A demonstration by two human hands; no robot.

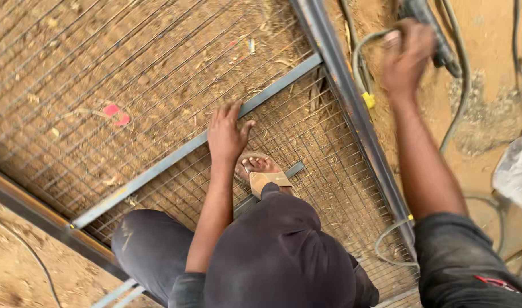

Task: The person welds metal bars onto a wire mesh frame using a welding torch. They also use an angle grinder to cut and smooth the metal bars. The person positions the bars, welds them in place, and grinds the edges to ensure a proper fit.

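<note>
A: Mesh and steel, mostly. What did the left hand (227, 134) do?

B: It lay flat on the wire mesh panel (101, 74), fingers (225, 113) spread, thumb out to the side. It pinched nothing. Its fingertips touched the grey crossbar (192, 147) that ran diagonally over the mesh.

A: And the right hand (406, 57)?

B: It was up at the top of the view, beyond the frame's long steel rail (352, 108). It was closed around the dark handle of a power tool (437, 34), though motion blur hid exactly how the fingers sat.

A: Where did that tool lie?

B: Over the sandy ground (489, 51), outside the frame, with grey cables (460, 108) looping near it. 1 cable had a yellow fitting (368, 100) just beside the rail.

A: Anything else close by?

B: A foot in a tan sandal (264, 174) stood on the mesh, just below the left hand. Dark trousers (272, 256) filled the bottom of the view. A pale bag (517, 171) sat on the ground at the right edge, and a red scrap (115, 113) lay under the mesh, well apart from both hands.
</note>
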